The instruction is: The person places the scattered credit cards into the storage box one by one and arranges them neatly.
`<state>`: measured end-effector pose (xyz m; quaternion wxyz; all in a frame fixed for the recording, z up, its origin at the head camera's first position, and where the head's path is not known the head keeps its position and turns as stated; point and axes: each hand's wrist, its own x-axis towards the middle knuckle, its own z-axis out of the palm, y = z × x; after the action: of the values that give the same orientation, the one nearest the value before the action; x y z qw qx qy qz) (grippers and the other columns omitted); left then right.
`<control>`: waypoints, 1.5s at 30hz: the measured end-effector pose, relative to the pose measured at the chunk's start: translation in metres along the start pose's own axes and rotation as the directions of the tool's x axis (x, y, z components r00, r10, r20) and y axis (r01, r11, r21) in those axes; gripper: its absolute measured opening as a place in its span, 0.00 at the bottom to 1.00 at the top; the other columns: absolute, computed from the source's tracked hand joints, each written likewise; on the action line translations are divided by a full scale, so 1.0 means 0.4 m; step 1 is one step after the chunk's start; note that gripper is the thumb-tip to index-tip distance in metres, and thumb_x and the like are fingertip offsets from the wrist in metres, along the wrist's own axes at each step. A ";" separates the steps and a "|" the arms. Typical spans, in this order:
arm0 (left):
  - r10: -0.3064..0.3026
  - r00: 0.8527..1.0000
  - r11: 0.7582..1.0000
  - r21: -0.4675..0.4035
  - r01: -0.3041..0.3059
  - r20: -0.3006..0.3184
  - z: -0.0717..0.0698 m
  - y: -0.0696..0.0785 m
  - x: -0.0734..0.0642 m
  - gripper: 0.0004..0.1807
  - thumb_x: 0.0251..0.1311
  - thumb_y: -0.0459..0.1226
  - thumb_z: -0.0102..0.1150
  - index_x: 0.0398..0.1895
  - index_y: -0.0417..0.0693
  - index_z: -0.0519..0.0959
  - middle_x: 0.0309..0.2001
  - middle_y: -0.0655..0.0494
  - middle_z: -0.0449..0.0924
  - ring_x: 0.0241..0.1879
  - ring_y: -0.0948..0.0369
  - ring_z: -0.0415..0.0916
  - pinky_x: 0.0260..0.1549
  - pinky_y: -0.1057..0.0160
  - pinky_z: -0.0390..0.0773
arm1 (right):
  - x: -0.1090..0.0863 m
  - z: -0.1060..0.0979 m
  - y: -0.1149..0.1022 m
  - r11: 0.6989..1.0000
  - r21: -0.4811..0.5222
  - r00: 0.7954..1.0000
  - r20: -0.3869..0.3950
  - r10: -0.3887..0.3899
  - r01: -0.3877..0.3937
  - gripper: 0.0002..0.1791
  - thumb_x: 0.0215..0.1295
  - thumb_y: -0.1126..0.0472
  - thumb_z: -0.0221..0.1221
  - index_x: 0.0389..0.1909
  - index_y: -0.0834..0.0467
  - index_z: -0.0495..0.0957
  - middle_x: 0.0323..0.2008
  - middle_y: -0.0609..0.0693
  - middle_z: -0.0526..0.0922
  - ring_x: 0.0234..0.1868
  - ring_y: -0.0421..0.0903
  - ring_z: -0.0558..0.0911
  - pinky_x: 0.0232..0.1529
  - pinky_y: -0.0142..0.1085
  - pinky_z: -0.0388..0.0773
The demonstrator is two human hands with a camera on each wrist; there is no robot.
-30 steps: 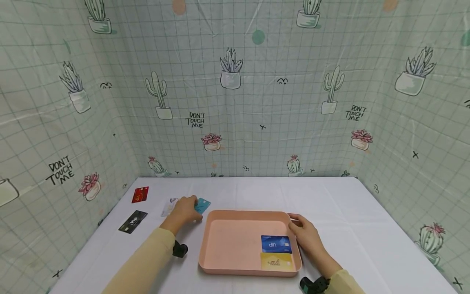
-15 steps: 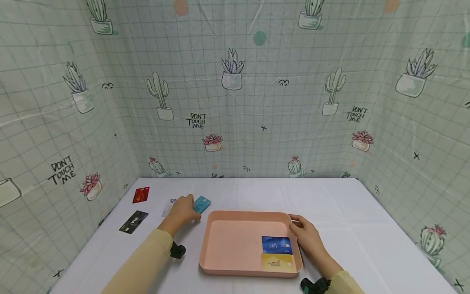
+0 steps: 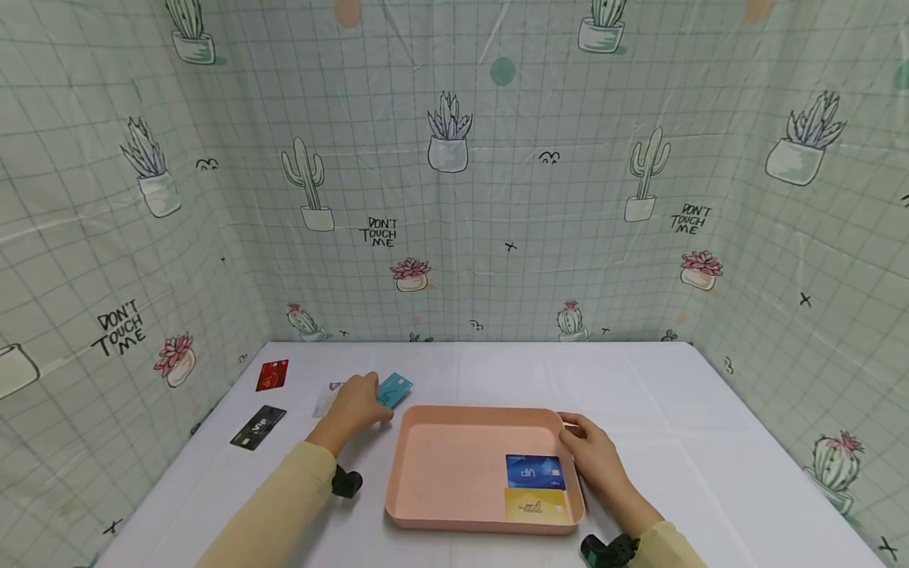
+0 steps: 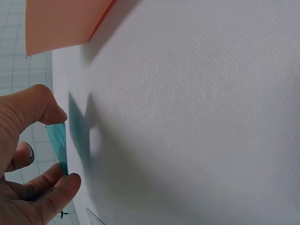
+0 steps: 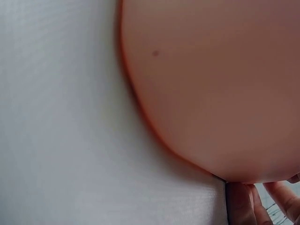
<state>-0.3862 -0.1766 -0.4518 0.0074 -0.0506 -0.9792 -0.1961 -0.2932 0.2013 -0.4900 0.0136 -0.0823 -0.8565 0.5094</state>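
A teal card (image 3: 395, 388) is pinched by its edges between the thumb and fingers of my left hand (image 3: 357, 404), left of the tray's far corner. In the left wrist view the teal card (image 4: 58, 140) stands tilted and apart from its shadow on the white cloth. Behind my left hand a pale card (image 3: 324, 401) lies partly hidden. My right hand (image 3: 595, 451) holds the pink tray (image 3: 447, 473) at its far right corner, fingers against the outer wall. Inside the tray, at the right, a blue card (image 3: 535, 472) lies above a yellow card (image 3: 536, 506).
On the left of the white table (image 3: 682, 410) lie a red card (image 3: 272, 375) and a black card (image 3: 258, 427). A cactus-printed cloth (image 3: 497, 205) hangs around the back and both sides.
My left hand, with the teal card in its fingers, shifts slightly and the card now sits a little farther up and right. The right hand and tray stay in place.
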 end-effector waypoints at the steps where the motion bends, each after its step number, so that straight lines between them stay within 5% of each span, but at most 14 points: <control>1: 0.005 1.000 1.000 0.001 -0.005 -0.003 -0.001 0.001 0.000 0.22 0.47 0.40 0.76 0.35 0.41 0.72 0.31 0.50 0.73 0.34 0.55 0.69 0.32 0.58 0.72 | 0.000 0.000 0.000 1.000 0.000 1.000 -0.001 0.000 0.000 0.26 0.77 0.58 0.51 0.72 0.63 0.69 0.62 0.69 0.77 0.60 0.62 0.79 0.59 0.55 0.79; 8: 0.043 0.999 0.999 0.012 -0.043 -0.015 -0.004 0.008 0.001 0.21 0.47 0.40 0.75 0.28 0.45 0.69 0.27 0.52 0.69 0.32 0.56 0.67 0.29 0.62 0.66 | 0.002 0.001 0.000 1.000 -0.001 1.000 -0.004 -0.005 0.005 0.26 0.76 0.58 0.51 0.72 0.63 0.69 0.61 0.69 0.78 0.60 0.62 0.80 0.59 0.55 0.79; 30: 0.081 0.996 0.997 0.002 -0.081 -0.022 -0.013 0.053 -0.003 0.20 0.47 0.39 0.75 0.26 0.46 0.68 0.28 0.53 0.67 0.32 0.57 0.66 0.30 0.62 0.64 | 0.002 0.003 -0.001 1.000 -0.018 1.000 -0.022 -0.016 0.016 0.26 0.74 0.59 0.52 0.70 0.64 0.71 0.59 0.68 0.80 0.58 0.62 0.80 0.59 0.56 0.78; 45: 0.088 0.995 0.996 -0.002 -0.089 -0.047 -0.013 0.066 -0.001 0.22 0.47 0.39 0.75 0.44 0.38 0.82 0.40 0.47 0.79 0.38 0.56 0.73 0.44 0.54 0.79 | 0.000 0.002 -0.002 0.999 -0.022 0.999 -0.025 -0.027 0.027 0.26 0.75 0.59 0.52 0.70 0.65 0.71 0.59 0.69 0.80 0.57 0.61 0.81 0.56 0.53 0.80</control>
<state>-0.3832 -0.1545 -0.4371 0.0387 -0.0894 -0.9752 -0.1988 -0.2934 0.2000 -0.4897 0.0305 -0.0772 -0.8628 0.4987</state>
